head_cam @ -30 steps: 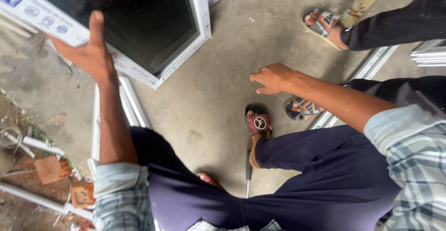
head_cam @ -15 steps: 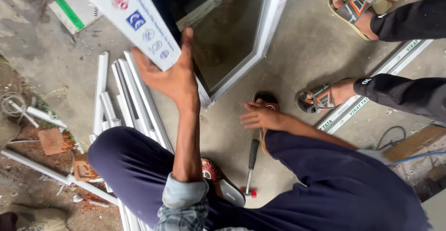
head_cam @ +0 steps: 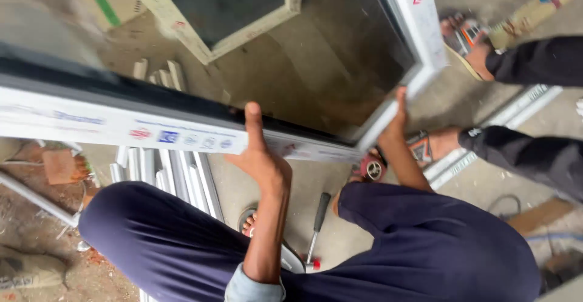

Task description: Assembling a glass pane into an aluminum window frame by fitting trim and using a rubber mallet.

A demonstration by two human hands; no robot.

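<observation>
— What lies nearest the camera?

— The person's own knees in dark blue trousers [head_cam: 425, 247], bent in a squat. Between them, on the concrete floor [head_cam: 328, 180], lies a screwdriver [head_cam: 317, 223] with a black handle and a red end, just beside a sandalled foot [head_cam: 250, 222].

— And the left hand?

— The left hand [head_cam: 262, 159] reaches up from a rolled pale sleeve [head_cam: 255, 287] and presses against the lower rail of a white window frame [head_cam: 121, 126]. The thumb points straight up over the rail's edge; the fingers go behind the rail, so it is grasping the frame from below.

— The right hand?

— The right hand [head_cam: 398, 120] is at the frame's lower right corner, thumb up along the white side rail. Its fingers wrap behind the corner out of sight, so they hold the frame too, though how tightly I cannot tell.

— Where exactly is the frame?

— Held off the floor, tilted, filling most of the upper view. Its dark glass pane [head_cam: 340, 53] mirrors the floor and a second, smaller framed pane [head_cam: 225, 4].

— What sits below it?

— A bundle of white plastic strips [head_cam: 176, 177] lies on the floor to the left, near a broken brick [head_cam: 61, 165] and rubble. A small round red tool [head_cam: 370, 168] sits just under the right wrist.

— Farther out?

— Another person's feet in sandals [head_cam: 461, 35] and dark trouser legs [head_cam: 534, 150] stand at the right, over a long white strip [head_cam: 486, 138].
</observation>
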